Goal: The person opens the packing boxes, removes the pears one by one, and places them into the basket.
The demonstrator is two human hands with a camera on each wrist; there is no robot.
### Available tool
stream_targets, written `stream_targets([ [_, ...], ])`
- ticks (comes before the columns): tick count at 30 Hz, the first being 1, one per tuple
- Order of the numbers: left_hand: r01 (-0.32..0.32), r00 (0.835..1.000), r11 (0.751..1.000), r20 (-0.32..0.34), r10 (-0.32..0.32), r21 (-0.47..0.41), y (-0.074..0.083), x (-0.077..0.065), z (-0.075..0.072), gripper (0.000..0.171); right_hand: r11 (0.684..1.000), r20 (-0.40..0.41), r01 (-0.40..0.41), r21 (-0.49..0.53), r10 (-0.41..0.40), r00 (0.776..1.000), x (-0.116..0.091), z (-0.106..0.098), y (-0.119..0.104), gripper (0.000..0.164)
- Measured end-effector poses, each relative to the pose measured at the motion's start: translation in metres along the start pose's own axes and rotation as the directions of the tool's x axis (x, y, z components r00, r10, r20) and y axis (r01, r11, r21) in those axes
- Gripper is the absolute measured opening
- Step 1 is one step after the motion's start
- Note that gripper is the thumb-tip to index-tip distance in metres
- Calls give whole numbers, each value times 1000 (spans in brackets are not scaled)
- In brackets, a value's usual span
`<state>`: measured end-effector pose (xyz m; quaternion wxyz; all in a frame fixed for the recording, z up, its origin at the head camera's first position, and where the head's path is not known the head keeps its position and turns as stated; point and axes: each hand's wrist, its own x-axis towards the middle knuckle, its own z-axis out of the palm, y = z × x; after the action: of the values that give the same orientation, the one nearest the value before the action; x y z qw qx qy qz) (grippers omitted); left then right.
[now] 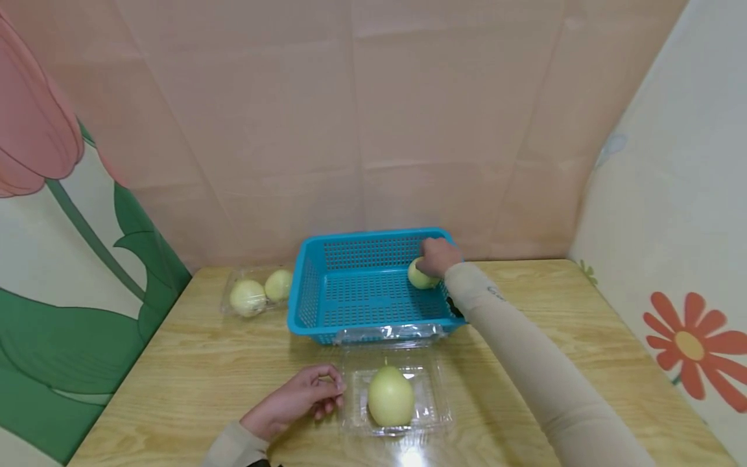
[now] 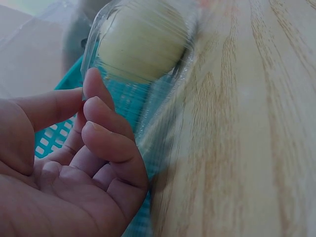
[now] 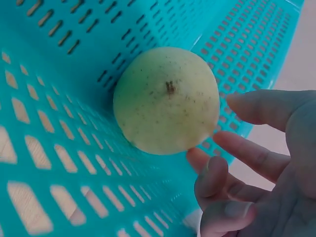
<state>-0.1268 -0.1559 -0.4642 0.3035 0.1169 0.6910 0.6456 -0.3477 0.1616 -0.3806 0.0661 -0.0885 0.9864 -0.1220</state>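
Note:
In the head view my right hand (image 1: 439, 258) reaches into the right end of a blue plastic basket (image 1: 350, 305), at a yellow-green pear (image 1: 419, 275). The right wrist view shows this pear (image 3: 168, 101) against the basket wall; the thumb stands slightly apart from it, and fingertips are at its lower edge. With thumb and forefinger my left hand (image 1: 309, 395) pinches the left edge of a clear plastic clamshell box (image 1: 428, 383). One pear (image 1: 391, 397) sits in that box, whose lid is raised toward the basket. The left wrist view shows the hand (image 2: 98, 148) at the box edge.
Left of the basket, another clear box (image 1: 226, 301) holds two pears (image 1: 248, 298). All of it stands on a wood-grain table (image 1: 192, 370). A pinkish sheet (image 1: 350, 130) hangs behind, and printed panels flank the table.

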Motion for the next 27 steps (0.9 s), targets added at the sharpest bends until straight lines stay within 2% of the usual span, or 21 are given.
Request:
stream_targets([
  [5,-2,1000,1000,-5,2,0,-2,1,-1,15,999,23,15,28,-16,1000,-2,-6,5,14],
  [12,0,1000,1000,1,0,-6,-3,1,-1,13,1000,26,16,10,-16,1000,-1,-6,7,25],
  [20,4,1000,1000,1,-4,-15,-4,2,-1,12,999,66,24,26,-25,997,-6,-13,2,24],
  [27,-8,1000,1000,11,9,-19,-4,2,-1,12,994,194,56,95,-74,978,-29,-31,-7,28],
])
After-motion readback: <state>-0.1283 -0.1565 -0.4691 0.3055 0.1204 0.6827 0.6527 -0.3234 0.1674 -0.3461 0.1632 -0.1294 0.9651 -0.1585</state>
